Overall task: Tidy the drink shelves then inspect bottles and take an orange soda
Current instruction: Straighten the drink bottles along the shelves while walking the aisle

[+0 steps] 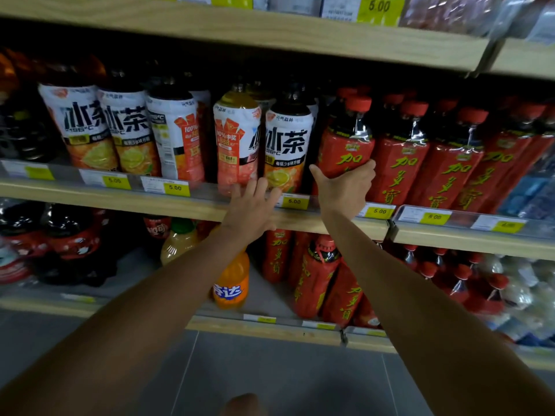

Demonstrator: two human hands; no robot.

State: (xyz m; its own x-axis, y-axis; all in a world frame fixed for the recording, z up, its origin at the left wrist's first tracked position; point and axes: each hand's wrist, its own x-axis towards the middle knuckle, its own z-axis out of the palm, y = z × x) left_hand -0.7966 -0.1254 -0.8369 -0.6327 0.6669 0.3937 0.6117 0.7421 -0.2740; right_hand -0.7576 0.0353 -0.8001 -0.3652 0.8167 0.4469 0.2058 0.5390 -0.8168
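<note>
My right hand (345, 187) grips the lower body of a red herbal tea bottle (345, 145), the leftmost of a row with red caps on the middle shelf. With straight fingers, my left hand (250, 207) reaches the shelf's front edge and touches the foot of an iced tea bottle with a white and orange label (237, 142). One shelf lower stands an orange soda bottle (232, 283), its top hidden behind my left forearm.
White-labelled iced tea bottles (126, 130) fill the middle shelf's left side, more red tea bottles (450, 163) its right. Yellow price tags (294, 201) line the wooden shelf edge (180, 202). Below are dark cola bottles (69, 235), a juice bottle (178, 241) and leaning red bottles (318, 277).
</note>
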